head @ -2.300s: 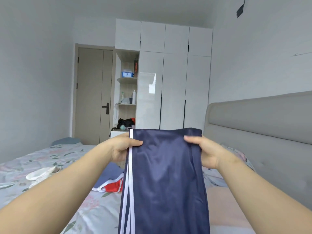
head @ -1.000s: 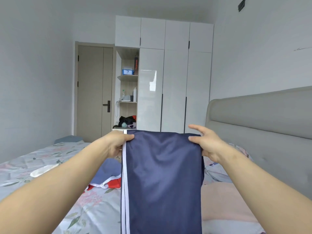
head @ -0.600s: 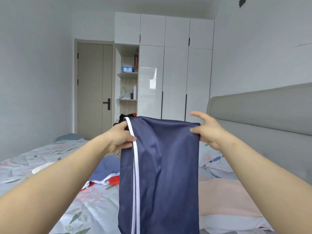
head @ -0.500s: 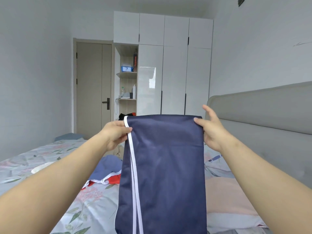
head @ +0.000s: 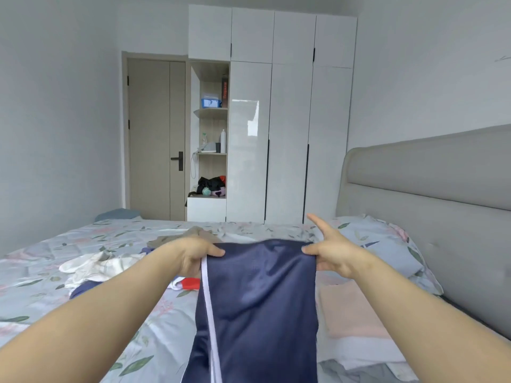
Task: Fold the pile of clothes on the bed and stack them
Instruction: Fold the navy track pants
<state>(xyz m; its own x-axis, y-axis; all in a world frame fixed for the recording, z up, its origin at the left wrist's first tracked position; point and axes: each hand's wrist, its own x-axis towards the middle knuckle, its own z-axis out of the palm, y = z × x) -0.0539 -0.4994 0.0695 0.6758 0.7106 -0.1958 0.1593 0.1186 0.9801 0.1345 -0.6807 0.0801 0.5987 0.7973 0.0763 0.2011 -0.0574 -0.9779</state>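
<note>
Navy trousers (head: 260, 308) with white side stripes stretch out low over the bed (head: 41, 294). My left hand (head: 193, 254) grips their far left corner at the stripe. My right hand (head: 331, 250) pinches the far right corner, index finger sticking up. Loose clothes lie beyond my left arm: a white garment (head: 96, 268), a red and blue piece (head: 188, 283) and a tan one (head: 193, 234). A folded pink garment (head: 351, 313) lies on a white one to the right. The trousers' near end runs out of view.
The bed has a floral sheet, a pillow (head: 387, 244) and a grey padded headboard (head: 428, 194) on the right. A white wardrobe (head: 276, 120) with open shelves and a closed door (head: 156, 136) stand behind the bed.
Both hands have come down with the trousers, from chest height to just above the bed. The fabric now slopes toward me instead of hanging straight down.
</note>
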